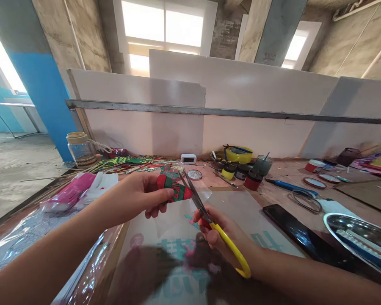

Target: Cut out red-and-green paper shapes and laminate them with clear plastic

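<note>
Between the thumb and fingers of my left hand (146, 195) is a small red and green patterned piece (178, 190), perhaps paper or cloth; I cannot tell which. My right hand (219, 233) grips a pair of scissors (201, 207) with yellow handles, its fingers closed round them near the pivot. The blades point up and away, slightly parted, with their tips beside the right end of the patterned piece. Whether they touch it I cannot tell. Below both hands lies a translucent sheet (139, 271) over greenish and pink printed shapes.
A black phone (292, 231) and a metal bowl (368, 231) with tools lie at right. Paint jars (253, 180) and a yellow container (238, 154) stand behind. On the left are a pink packet (71, 192), a glass jar (81, 150) and thin sticks with patterned strips (127, 160).
</note>
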Tool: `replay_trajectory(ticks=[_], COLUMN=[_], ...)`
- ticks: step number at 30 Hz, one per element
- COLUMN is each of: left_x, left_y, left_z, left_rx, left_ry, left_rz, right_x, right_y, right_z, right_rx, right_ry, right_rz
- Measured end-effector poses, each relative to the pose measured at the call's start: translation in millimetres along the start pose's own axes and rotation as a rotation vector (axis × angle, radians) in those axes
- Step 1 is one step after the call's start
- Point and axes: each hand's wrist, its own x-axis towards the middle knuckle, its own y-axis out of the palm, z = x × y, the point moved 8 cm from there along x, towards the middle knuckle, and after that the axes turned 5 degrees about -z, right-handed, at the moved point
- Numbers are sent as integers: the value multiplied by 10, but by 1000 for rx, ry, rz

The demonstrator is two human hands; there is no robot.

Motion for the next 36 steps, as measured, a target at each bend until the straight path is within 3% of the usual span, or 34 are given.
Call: replay_trajectory(ticks=[8, 15, 25, 36], left_x=[-6, 3, -48, -75], left_y=[-82, -163, 40, 177], left_z=[-81, -99, -139, -89], left_rx=[54, 20, 305, 362], left_ry=[63, 77, 199, 176], left_rz=[-17, -165, -291, -268], right_x=[7, -8, -44, -80], right_y=[4, 13, 59, 135], right_z=[-70, -85, -37, -25], right_rx=[-24, 1, -37, 43], right_ry=[25, 50, -8, 19], right_rz=[-1, -15, 41, 104])
